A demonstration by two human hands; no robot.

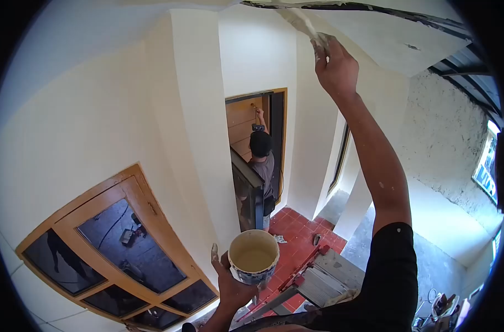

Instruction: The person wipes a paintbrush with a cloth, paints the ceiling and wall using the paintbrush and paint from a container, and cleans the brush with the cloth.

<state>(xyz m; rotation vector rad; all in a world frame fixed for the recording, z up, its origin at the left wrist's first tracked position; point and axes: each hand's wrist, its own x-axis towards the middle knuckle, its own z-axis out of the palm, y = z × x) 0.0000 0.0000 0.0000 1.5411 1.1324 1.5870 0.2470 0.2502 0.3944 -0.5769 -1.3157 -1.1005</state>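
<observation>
My right hand (pixel 339 69) is raised high and closed around a pale, paint-smeared paintbrush (pixel 299 23). The brush reaches up to the ceiling beside a dark, ragged gap (pixel 362 6); its tip is hard to make out there. Low in front of me, my left hand (pixel 236 290) grips a small paint bucket (pixel 254 278) from the side and below. Cream-coloured paint (pixel 253 256) lies inside it, and smears mark the bucket's rim and wall. Dried paint also shows on my left thumb and right fingers.
A co-worker (pixel 261 152) stands in the doorway with one arm raised to a wooden panel. Below me are a grey platform (pixel 332 276) and a red tiled floor (pixel 296 224). A wood-framed window (pixel 133 238) is at left; assorted items (pixel 443 310) lie at lower right.
</observation>
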